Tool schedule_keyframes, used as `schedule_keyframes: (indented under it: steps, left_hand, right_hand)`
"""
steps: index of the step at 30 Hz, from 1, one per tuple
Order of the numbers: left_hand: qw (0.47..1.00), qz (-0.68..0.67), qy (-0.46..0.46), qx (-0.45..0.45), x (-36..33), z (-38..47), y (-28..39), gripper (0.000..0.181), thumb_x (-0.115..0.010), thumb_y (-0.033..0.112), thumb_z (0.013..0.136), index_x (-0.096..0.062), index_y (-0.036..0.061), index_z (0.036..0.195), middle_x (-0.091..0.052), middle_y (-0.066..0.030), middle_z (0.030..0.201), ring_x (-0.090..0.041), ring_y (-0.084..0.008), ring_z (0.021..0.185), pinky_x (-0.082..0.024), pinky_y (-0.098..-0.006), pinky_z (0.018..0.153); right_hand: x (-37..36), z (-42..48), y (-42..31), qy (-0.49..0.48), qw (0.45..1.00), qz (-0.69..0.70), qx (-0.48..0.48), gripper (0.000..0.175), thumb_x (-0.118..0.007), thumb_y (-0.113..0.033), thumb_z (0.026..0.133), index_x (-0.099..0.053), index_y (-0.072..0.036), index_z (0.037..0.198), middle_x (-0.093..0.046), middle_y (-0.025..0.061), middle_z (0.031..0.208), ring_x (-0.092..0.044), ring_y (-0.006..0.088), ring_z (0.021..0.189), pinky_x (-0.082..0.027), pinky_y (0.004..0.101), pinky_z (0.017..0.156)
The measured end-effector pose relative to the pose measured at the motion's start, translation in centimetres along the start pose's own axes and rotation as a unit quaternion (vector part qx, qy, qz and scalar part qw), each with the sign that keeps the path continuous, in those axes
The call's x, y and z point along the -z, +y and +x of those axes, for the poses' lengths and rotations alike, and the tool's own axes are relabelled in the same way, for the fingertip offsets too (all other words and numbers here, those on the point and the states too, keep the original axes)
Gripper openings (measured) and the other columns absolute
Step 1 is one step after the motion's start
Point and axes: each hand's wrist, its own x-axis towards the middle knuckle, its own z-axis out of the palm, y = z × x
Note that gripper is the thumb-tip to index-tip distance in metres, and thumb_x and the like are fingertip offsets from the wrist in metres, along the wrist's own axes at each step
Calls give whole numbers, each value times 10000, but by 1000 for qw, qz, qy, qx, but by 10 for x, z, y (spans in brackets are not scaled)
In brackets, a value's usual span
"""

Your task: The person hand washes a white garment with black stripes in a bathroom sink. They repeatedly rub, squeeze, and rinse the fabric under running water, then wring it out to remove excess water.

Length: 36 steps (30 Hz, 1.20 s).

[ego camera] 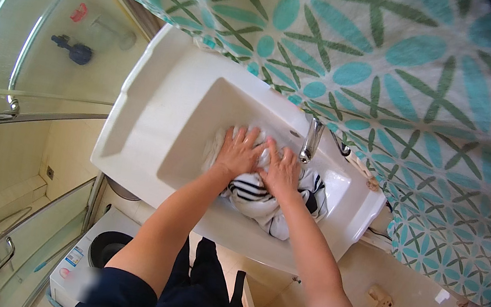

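Note:
In the white ceramic washbasin [189,131] lies a bunched, wet-looking white garment [261,206] with black stripes. My left hand [240,151] presses down on its whitish part, fingers spread. Close beside it, thumbs almost meeting, my right hand [282,168] rests on the cloth with its fingers slightly bent. The cloth hides what is beneath both palms. A chrome faucet [311,140] stands at the basin's back edge, just beyond my right hand. Whether water runs from it cannot be told.
A white curtain [337,48] with teal and green patterns hangs behind the basin. On the left are a glass shower enclosure with a metal handle [43,23] and a white appliance [67,265] with a dark round lid. A small beige object [380,298] is at the lower right.

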Motion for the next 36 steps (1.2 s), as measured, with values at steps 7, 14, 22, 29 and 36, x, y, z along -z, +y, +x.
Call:
schedule_keyframes:
  steps: [7, 14, 22, 29, 36]
  left_hand:
    - [989, -93, 95, -61, 4, 42, -7, 417, -770, 259, 800, -721, 265, 1214, -628, -60, 1070, -599, -313, 1102, -535, -520, 862]
    - [907, -409, 64, -82, 78, -3, 0, 423, -622, -57, 781, -744, 83, 1161, -636, -140, 951, -619, -386, 927, -522, -445, 848]
    - [838, -539, 53, -71, 164, -32, 13, 344, -662, -90, 820, -759, 26, 1128, -647, -88, 1019, -636, -225, 940, -501, -311, 820]
    - [897, -330, 145, -256, 259, -68, 7, 512, -649, -82, 696, -798, 161, 1121, -697, -97, 1153, -627, -299, 1138, -429, -456, 1031]
    - [978, -104, -29, -179, 167, -97, -21, 504, -707, -29, 718, -788, 204, 1158, -693, -25, 1262, -590, -276, 1246, -383, -518, 1094]
  right_hand:
    - [-17, 11, 40, 39, 939, 339, -41, 739, -787, -337, 913, -438, -149, 1537, -593, 222, 1391, -686, 324, 1129, -522, 440, 1013]
    - [4, -16, 81, -138, 979, 151, 19, 502, -559, -391, 1043, -590, -164, 1489, -644, 173, 1436, -634, 262, 1263, -501, 392, 1048]
    - [67, -77, 32, -155, 847, 490, -136, 444, -596, -328, 1033, -687, 16, 1299, -757, 93, 1021, -656, 175, 856, -534, 340, 785]
    - [198, -166, 41, 114, 869, 472, -95, 171, -702, -138, 958, -652, 25, 980, -677, 46, 837, -563, 103, 764, -491, 302, 684]
    - [98, -164, 15, 193, 945, 260, -44, 313, -815, -189, 859, -653, -11, 1058, -693, 178, 942, -684, 370, 843, -534, 444, 751]
